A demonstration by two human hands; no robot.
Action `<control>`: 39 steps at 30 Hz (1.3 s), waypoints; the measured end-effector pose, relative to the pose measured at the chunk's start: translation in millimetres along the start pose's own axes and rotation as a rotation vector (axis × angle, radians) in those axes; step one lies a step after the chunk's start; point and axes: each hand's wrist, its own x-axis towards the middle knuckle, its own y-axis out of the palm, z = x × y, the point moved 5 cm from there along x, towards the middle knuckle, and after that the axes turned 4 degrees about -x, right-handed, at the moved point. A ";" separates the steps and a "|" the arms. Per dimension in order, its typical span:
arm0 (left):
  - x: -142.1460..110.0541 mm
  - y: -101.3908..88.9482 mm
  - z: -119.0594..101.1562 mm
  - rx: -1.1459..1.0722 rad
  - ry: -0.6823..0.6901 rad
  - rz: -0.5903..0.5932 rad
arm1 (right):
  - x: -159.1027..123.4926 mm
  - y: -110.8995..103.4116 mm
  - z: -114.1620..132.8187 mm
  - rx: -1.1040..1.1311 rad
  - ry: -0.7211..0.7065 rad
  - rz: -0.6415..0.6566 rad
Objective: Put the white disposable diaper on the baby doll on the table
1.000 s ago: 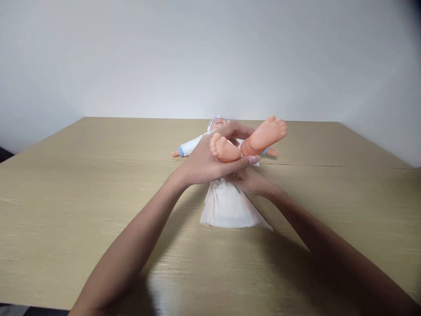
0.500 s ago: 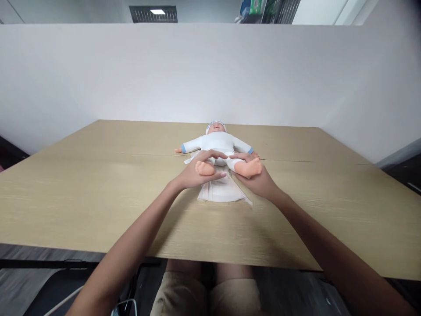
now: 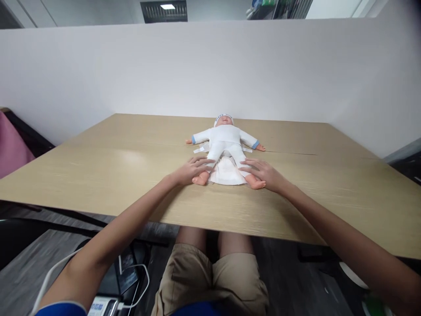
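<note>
A baby doll (image 3: 225, 137) in a white suit with blue cuffs and a patterned headband lies on its back, arms spread, feet toward me. Beneath its hips and legs is an opened white diaper (image 3: 228, 174), its tabs sticking out at both sides of the waist. My left hand (image 3: 194, 170) rests on the doll's lower leg at the left, fingers stretched out. Over the other lower leg lies my right hand (image 3: 264, 173), its fingers also extended and apart. Both doll feet show bare beside my hands.
The doll lies on a wooden table (image 3: 131, 175) with a seam across it. Behind rises a white partition (image 3: 204, 70). A pink item (image 3: 13, 147) is at the left edge. Below the table are a white cable (image 3: 144, 276) and a labelled device (image 3: 102, 306).
The doll's legs, held raised and bent before, are now lowered and stretched out over the diaper. My hands have loosened from around the legs and moved apart. The view has shifted slightly.
</note>
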 end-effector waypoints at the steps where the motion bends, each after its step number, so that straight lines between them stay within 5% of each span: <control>1: 0.4 1.4 0.1 0.009 0.007 0.007 | -0.5 -0.3 -0.6 -0.019 -0.011 0.014; 10: 1.7 4.6 -1.3 0.085 0.040 0.049 | 1.4 -4.2 1.7 -0.095 -0.044 0.100; 22: 13.8 -4.0 -9.2 0.127 -0.017 0.112 | 12.3 -26.7 -5.8 0.109 0.040 0.180; 31: 31.3 0.6 -47.0 0.180 -0.190 0.040 | 15.7 -15.6 48.1 -0.099 0.229 0.112; 39: 33.7 8.9 -45.9 0.251 -0.241 0.016 | 7.2 3.0 53.6 -0.161 0.282 -0.033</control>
